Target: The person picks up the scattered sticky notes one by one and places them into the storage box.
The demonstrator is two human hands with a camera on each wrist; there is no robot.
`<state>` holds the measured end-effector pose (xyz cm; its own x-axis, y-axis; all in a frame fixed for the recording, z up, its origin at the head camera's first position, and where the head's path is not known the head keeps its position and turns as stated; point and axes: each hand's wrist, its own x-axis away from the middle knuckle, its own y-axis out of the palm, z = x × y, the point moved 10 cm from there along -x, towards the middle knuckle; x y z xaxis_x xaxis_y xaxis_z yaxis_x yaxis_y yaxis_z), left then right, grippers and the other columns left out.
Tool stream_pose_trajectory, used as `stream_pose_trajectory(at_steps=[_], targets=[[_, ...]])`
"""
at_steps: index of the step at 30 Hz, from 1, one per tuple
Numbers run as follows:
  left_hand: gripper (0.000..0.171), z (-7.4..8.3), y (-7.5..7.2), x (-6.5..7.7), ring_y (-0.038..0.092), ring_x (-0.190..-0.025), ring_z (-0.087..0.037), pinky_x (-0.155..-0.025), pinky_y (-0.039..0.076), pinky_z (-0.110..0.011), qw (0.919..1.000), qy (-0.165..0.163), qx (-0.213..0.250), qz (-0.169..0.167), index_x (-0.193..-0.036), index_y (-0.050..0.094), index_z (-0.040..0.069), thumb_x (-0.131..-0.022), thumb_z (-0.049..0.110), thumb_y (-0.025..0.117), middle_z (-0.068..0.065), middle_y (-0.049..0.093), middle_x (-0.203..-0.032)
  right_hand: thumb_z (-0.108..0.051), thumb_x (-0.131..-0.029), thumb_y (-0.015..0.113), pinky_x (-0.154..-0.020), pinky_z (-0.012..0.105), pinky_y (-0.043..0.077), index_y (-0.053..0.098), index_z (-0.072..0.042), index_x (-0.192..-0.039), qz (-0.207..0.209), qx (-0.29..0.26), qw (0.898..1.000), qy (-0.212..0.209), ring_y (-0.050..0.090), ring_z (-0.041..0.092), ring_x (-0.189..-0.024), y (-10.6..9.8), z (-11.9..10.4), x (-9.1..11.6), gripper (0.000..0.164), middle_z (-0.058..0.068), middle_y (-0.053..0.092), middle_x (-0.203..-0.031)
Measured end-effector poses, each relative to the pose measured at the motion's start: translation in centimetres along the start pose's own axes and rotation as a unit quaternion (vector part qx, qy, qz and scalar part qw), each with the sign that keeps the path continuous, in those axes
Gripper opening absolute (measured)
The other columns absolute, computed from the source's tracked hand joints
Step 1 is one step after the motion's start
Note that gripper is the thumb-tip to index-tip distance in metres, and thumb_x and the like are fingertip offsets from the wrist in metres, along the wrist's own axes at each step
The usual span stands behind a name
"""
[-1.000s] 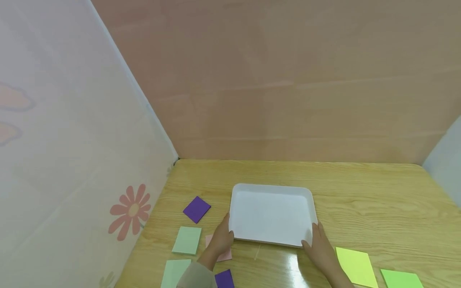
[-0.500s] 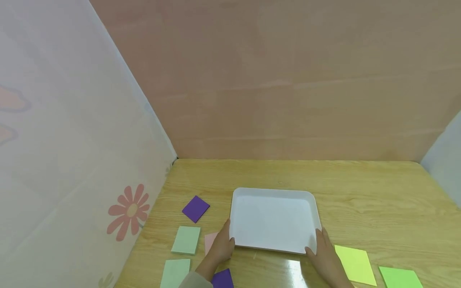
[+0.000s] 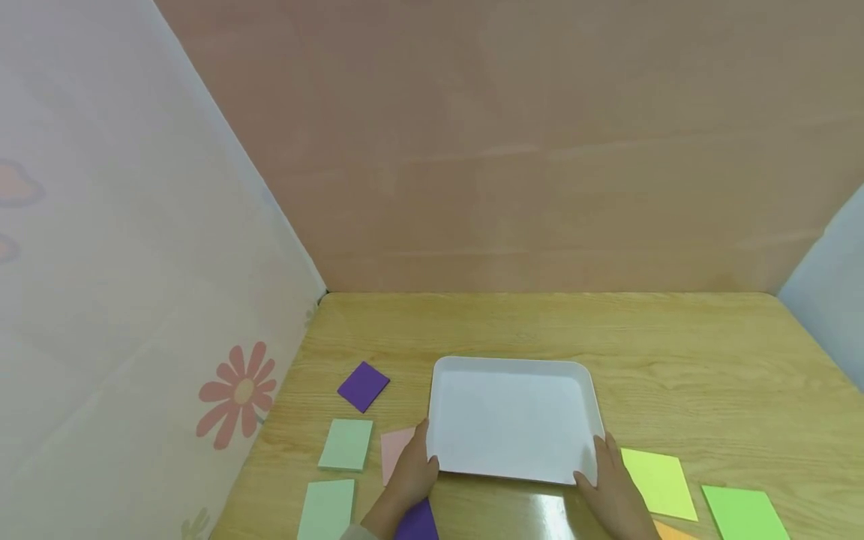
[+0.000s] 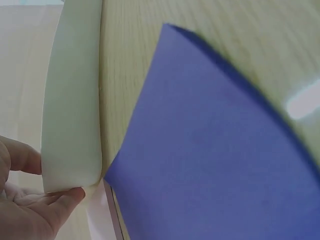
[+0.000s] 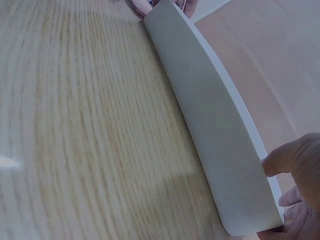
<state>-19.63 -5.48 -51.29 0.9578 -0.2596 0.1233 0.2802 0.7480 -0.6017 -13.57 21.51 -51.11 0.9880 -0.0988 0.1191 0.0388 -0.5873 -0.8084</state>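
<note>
A shallow white rectangular tray [image 3: 513,420] lies on the wooden table with nothing in it. My left hand [image 3: 413,469] grips its near left corner; in the left wrist view the thumb and fingers pinch the tray's corner [image 4: 72,125]. At the near right corner my right hand [image 3: 613,487] holds on the same way. The right wrist view has those fingers [image 5: 285,160] on the rim beside the tray's outer wall [image 5: 210,115]. A pink paper square [image 3: 394,450] is partly hidden behind the left hand, and a purple square [image 3: 417,523] sits under the left wrist.
Left of the tray lie another purple square [image 3: 363,387] and two pale green ones, one [image 3: 346,444] behind the other [image 3: 327,510]. To the right are yellow [image 3: 660,484], bright green [image 3: 745,514] and orange [image 3: 671,531] squares. A flowered cloth wall [image 3: 169,300] borders the left side.
Both hands have drawn the tray a little toward me across the table, keeping their hold on its near corners. The head view has shifted slightly, bringing the orange square further into sight.
</note>
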Motion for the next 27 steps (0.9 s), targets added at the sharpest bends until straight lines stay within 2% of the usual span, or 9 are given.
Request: stream_pose_trajectory(at_steps=[6,10,15,22,27], targets=[[0.048,0.3,-0.4,0.6,0.045,-0.116,-0.045,-0.094,0.039,-0.054,0.9996,0.015,-0.009,0.022,-0.13,0.035,-0.013,-0.083,-0.008,0.043,-0.031,0.048,-0.125,-0.017,-0.086,0.056,-0.092,0.062,0.034,0.02,0.023,-0.13,-0.013,-0.003,1.0,0.01,0.025,0.057,-0.12,0.1,0.1,0.9,0.069,0.045,0.011,-0.136],[0.042,0.2,-0.6,0.8,0.051,-0.111,-0.042,-0.088,0.043,-0.052,0.9991,0.023,-0.019,0.031,-0.126,0.041,-0.011,-0.084,-0.009,0.043,-0.028,0.054,-0.118,-0.016,-0.085,0.058,-0.088,0.06,0.038,0.024,0.022,-0.129,0.005,0.007,1.0,0.003,0.03,0.057,-0.118,-0.1,-0.1,1.4,0.067,0.045,0.015,-0.134],[0.044,0.0,-0.6,1.0,0.05,-0.111,-0.042,-0.088,0.044,-0.052,0.9994,0.017,-0.018,0.025,-0.128,0.039,-0.011,-0.084,-0.008,0.043,-0.029,0.053,-0.119,-0.014,-0.081,0.062,-0.082,0.057,0.043,0.029,0.02,-0.125,0.043,0.015,0.999,-0.012,0.036,0.058,-0.113,-0.5,-0.2,2.2,0.065,0.045,0.022,-0.13],[0.048,0.1,-0.7,1.3,0.047,-0.115,-0.045,-0.092,0.04,-0.054,0.9996,0.021,-0.014,0.015,-0.131,0.035,-0.012,-0.084,-0.008,0.043,-0.031,0.049,-0.124,-0.013,-0.08,0.064,-0.088,0.062,0.036,0.023,0.023,-0.126,0.055,-0.017,0.998,-0.009,0.036,0.057,-0.112,-0.8,0.5,2.7,0.071,0.043,0.032,-0.124],[0.05,0.1,-0.3,1.4,0.043,-0.118,-0.045,-0.094,0.038,-0.055,0.9998,0.016,-0.01,-0.007,-0.135,0.032,-0.011,-0.086,-0.006,0.041,-0.031,0.045,-0.129,-0.013,-0.08,0.065,-0.086,0.061,0.038,0.023,0.023,-0.126,0.063,-0.035,0.997,-0.02,0.042,0.054,-0.108,-1.1,0.8,3.1,0.072,0.043,0.038,-0.121]])
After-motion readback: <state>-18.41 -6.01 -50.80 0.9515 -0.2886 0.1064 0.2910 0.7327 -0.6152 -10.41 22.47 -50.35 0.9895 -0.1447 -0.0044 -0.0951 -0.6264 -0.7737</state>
